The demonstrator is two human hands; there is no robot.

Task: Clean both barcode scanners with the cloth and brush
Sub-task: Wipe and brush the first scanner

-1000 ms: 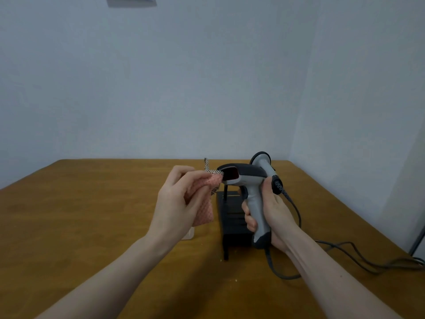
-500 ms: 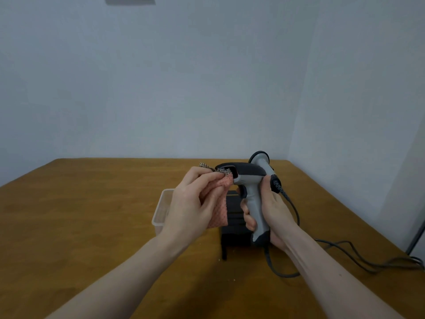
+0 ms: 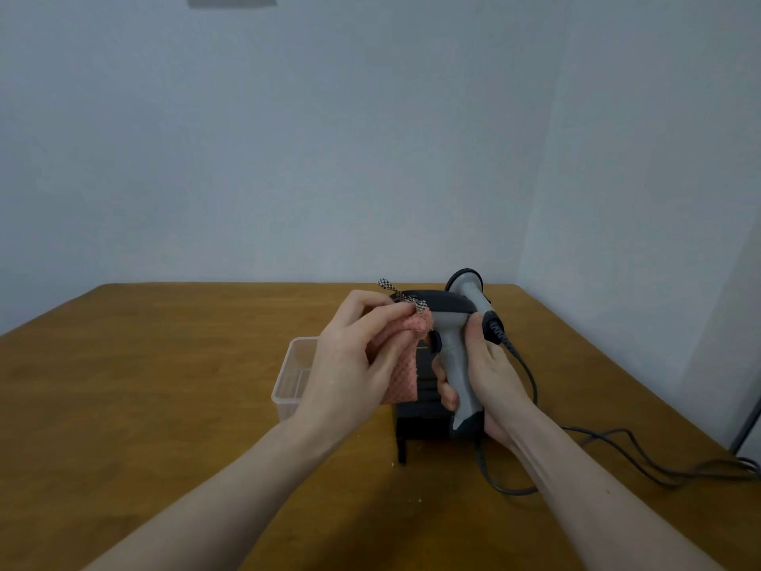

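Note:
My right hand (image 3: 490, 377) grips the grey handle of a barcode scanner (image 3: 455, 348), held upright above the table with its black head pointing left. My left hand (image 3: 354, 360) pinches a pink cloth (image 3: 401, 372) with a black-and-white checked loop and presses it against the front of the scanner's head, covering the window. A second grey scanner (image 3: 469, 288) stands just behind the first, partly hidden. No brush is in view.
A black stand (image 3: 420, 422) sits on the wooden table (image 3: 144, 405) under the scanners. A clear plastic container (image 3: 294, 377) lies left of it, partly behind my left hand. The scanner cable (image 3: 617, 447) trails to the right edge. Walls close the back and right.
My left hand has moved the cloth right onto the scanner's front, covering the red window that showed a second ago. The clear container has come into view behind it.

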